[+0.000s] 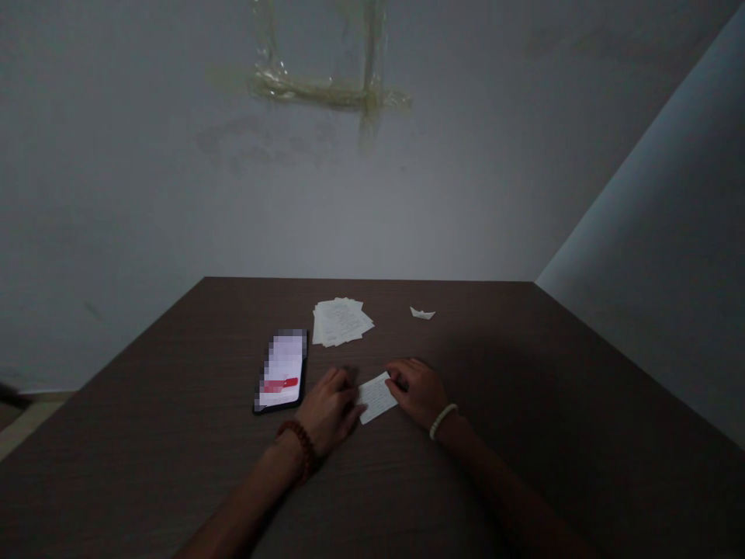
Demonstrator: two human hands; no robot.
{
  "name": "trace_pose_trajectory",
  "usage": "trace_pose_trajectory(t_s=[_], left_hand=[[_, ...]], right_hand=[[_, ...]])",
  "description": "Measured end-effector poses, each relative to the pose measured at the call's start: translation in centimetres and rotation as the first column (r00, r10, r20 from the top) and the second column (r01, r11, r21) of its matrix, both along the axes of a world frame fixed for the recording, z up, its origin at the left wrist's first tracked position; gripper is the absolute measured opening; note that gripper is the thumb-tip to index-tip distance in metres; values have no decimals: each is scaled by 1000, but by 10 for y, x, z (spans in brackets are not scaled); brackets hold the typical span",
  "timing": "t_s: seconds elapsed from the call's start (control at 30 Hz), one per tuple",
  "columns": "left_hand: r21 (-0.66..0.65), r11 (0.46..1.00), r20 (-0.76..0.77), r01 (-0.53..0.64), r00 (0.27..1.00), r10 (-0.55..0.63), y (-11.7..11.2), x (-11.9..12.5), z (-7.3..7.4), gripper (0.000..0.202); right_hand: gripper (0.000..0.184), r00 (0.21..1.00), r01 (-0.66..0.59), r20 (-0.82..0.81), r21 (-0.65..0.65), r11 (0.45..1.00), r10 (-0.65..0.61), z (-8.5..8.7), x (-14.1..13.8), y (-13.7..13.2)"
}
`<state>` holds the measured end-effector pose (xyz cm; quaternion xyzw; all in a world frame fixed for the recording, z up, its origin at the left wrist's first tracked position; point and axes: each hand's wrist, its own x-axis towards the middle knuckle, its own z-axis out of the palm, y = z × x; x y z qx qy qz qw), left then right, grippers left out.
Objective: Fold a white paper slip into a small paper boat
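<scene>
A small white paper slip (375,397) lies on the dark wooden table (524,435) between my two hands. My left hand (330,410), with a brown bead bracelet at the wrist, rests on the slip's left edge with fingers curled down onto it. My right hand (420,390), with a white bead bracelet, presses the slip's right edge with bent fingers. Both hands hold the slip flat against the table.
A phone (282,371) with a lit screen lies left of my left hand. A loose stack of white paper slips (341,320) sits farther back. A small folded paper boat (422,313) stands behind my right hand. Grey walls meet behind the table, with tape remnants (326,89) high up.
</scene>
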<state>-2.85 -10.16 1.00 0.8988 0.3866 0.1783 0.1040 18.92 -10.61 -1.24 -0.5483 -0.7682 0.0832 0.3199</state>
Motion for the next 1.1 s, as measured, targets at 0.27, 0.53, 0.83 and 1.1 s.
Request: trace_pose_trajectory(t_s=[0.27, 0.53, 0.83, 1.1], left_hand=[[-10, 998, -142, -68, 988, 66, -3, -2, 13, 32], [0, 994, -150, -113, 982, 112, -3, -4, 13, 44], [-6, 994, -159, -113, 981, 111, -4, -4, 18, 40], [-8, 995, -142, -103, 985, 101, -2, -5, 14, 38]], right_hand=[[11, 967, -155, 213, 56, 986, 140, 5, 1, -1], [23, 756, -528, 470, 25, 849, 456, 8, 7, -15], [49, 703, -487, 550, -89, 869, 451, 17, 7, -37], [48, 719, -399, 569, -131, 908, 398, 23, 0, -46]])
